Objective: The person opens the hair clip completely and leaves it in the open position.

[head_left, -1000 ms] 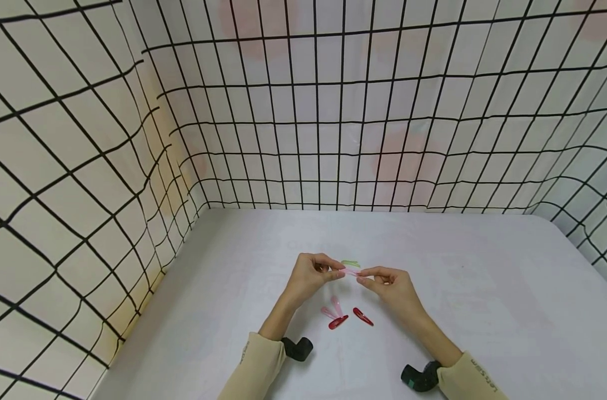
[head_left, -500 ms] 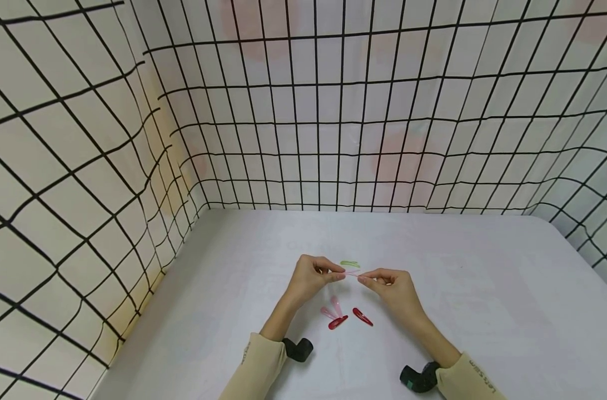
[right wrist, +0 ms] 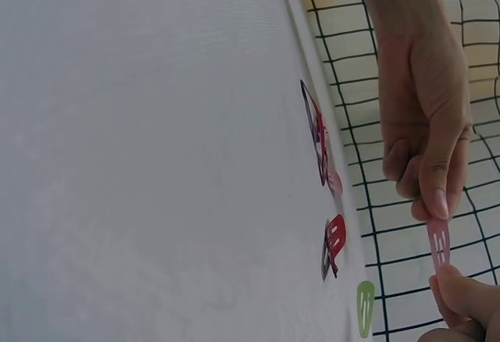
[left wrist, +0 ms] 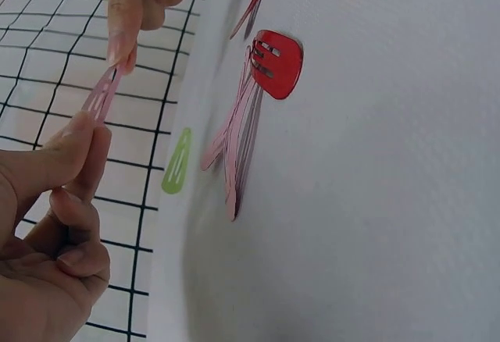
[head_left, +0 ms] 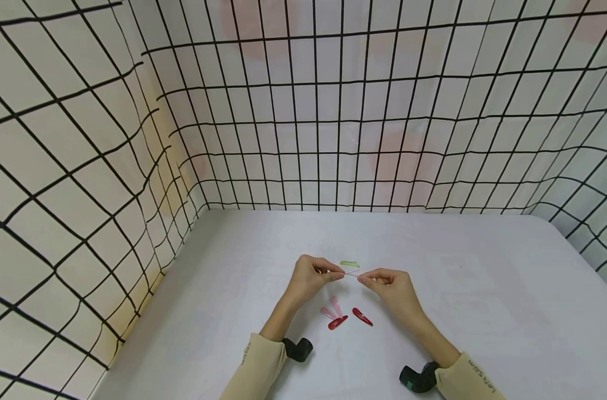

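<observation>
A pink snap hair clip [head_left: 352, 274] is stretched between both hands, held up over the table. My left hand [head_left: 308, 278] pinches one end between thumb and forefinger; my right hand [head_left: 388, 286] pinches the other end the same way. In the head view the clip looks thin, its strips slightly spread. The left wrist view shows its slotted pink face [left wrist: 101, 98] between the fingertips. Just behind the hands lies a green snap clip [head_left: 350, 264]. Nearer the body are a pink clip [head_left: 336, 305] with its parts spread and a red clip [head_left: 338, 322] touching it.
Another red clip [head_left: 362, 316] lies to the right of that group. The white tabletop [head_left: 483, 289] is bounded at the back and sides by black netting [head_left: 338, 122] in front of pale walls. Black wrist-worn devices [head_left: 298, 350] sit near both sleeves.
The pink clip between the fingertips has turned from showing a broader side to a thin, edge-on look in the head view. Both hands keep nearly the same place; the other clips lie still.
</observation>
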Demonstrator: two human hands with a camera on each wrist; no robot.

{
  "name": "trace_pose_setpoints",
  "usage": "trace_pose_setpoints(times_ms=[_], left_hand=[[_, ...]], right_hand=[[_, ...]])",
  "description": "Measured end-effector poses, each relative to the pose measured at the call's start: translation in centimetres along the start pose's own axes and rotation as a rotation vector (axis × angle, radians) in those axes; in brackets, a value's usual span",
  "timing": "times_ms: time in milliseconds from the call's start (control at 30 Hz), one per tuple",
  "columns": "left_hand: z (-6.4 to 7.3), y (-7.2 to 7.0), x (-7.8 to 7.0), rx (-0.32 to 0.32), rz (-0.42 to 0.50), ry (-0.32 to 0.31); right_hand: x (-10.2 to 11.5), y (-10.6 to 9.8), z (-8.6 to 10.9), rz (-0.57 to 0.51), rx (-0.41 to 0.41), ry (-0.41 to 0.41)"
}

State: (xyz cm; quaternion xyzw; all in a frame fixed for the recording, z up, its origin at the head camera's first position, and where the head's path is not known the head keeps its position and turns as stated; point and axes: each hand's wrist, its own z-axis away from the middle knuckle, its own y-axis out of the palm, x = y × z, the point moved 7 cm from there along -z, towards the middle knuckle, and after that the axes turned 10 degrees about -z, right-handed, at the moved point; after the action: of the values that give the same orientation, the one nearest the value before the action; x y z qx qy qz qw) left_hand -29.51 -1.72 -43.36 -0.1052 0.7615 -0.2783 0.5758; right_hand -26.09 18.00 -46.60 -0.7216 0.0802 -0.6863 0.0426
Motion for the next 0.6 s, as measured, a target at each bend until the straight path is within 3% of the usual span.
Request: trace_pose_setpoints(times_ms=[200, 600], left_hand=[[-0.2, 0.2, -0.1, -0.005, -0.051, 0.030], [-1.4, 0.2, 0.2, 0.011, -0.117, -0.008]], right_hand=[[-0.3, 0.2, 0.1, -0.008, 0.010, 0.063], [-0.7, 0.6, -1.1, 0.014, -0.030, 0.116]])
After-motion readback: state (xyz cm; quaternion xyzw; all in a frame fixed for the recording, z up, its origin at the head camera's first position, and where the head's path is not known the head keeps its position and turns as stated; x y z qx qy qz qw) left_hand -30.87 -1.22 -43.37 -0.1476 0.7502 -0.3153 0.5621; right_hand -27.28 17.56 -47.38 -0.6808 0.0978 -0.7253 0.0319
